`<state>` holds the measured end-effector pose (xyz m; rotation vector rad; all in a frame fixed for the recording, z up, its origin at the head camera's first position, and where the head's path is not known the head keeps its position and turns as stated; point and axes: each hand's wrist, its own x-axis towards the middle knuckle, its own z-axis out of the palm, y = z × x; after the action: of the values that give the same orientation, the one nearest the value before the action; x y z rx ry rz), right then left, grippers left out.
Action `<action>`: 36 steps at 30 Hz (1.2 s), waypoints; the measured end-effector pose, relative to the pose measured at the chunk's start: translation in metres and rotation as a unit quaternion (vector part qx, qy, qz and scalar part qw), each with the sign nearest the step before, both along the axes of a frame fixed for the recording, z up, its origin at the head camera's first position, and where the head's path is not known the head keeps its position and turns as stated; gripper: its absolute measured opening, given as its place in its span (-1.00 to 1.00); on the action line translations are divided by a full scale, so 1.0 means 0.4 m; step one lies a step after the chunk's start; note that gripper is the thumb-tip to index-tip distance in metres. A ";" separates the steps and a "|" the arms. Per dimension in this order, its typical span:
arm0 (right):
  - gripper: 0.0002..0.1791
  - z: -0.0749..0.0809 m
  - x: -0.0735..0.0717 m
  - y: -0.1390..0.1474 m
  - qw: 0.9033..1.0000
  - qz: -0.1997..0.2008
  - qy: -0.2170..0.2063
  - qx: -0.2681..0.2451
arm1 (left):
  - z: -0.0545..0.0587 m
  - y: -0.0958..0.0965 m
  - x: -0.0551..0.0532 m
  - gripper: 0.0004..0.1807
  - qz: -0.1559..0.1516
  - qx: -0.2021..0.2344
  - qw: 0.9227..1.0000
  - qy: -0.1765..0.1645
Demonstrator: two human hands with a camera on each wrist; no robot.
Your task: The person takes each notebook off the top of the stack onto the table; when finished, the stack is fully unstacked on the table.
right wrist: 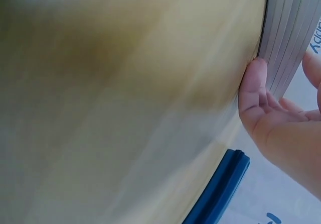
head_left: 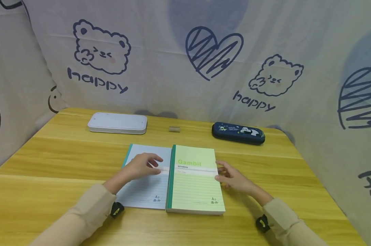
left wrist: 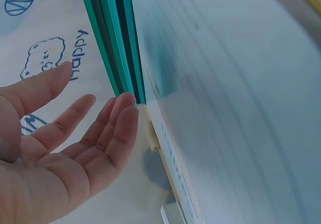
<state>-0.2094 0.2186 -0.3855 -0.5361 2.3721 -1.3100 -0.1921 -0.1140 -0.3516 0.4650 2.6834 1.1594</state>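
Note:
A yellow-green "Gambit" notebook (head_left: 194, 191) lies on top of a stack, its green spine facing left. Beside it on the table lies a light blue notebook (head_left: 142, 194). My left hand (head_left: 143, 166) hovers over the blue cover with fingers loosely spread and nothing held. In the left wrist view, its fingertips come close to the stacked spines (left wrist: 111, 33). At the stack's right side is my right hand (head_left: 234, 178), fingertips right at the edge. The right wrist view has those fingers (right wrist: 254, 83) against the layered page edges (right wrist: 286, 28), with the thumb partly out of frame.
A white case (head_left: 117, 123) sits at the back left of the wooden table (head_left: 50, 191), and a dark blue panda pencil case (head_left: 238, 133) at the back right. Between them lies a small tan cylinder (head_left: 174, 129). A printed curtain (head_left: 160, 68) hangs behind.

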 end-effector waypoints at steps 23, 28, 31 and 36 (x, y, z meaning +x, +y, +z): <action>-0.51 0.002 -0.007 0.007 1.000 0.021 0.015 0.013 | -0.024 0.103 -0.005 -0.36 -0.026 0.005 0.999 -0.030; -0.51 -0.003 -0.009 0.007 1.000 0.019 0.018 0.009 | -0.032 0.109 -0.008 -0.29 -0.030 -0.001 0.999 -0.025; -0.51 -0.007 -0.009 0.006 0.999 0.019 0.026 0.008 | -0.035 0.113 -0.009 -0.24 -0.032 -0.011 0.999 -0.026; -0.52 -0.009 -0.008 0.005 0.999 0.013 0.031 0.014 | -0.033 0.121 -0.007 -0.16 -0.029 -0.047 0.998 -0.024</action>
<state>-0.2125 0.2207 -0.3889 -0.6049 2.4221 -1.2651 -0.1947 -0.0655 -0.3650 0.4900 2.6498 1.0113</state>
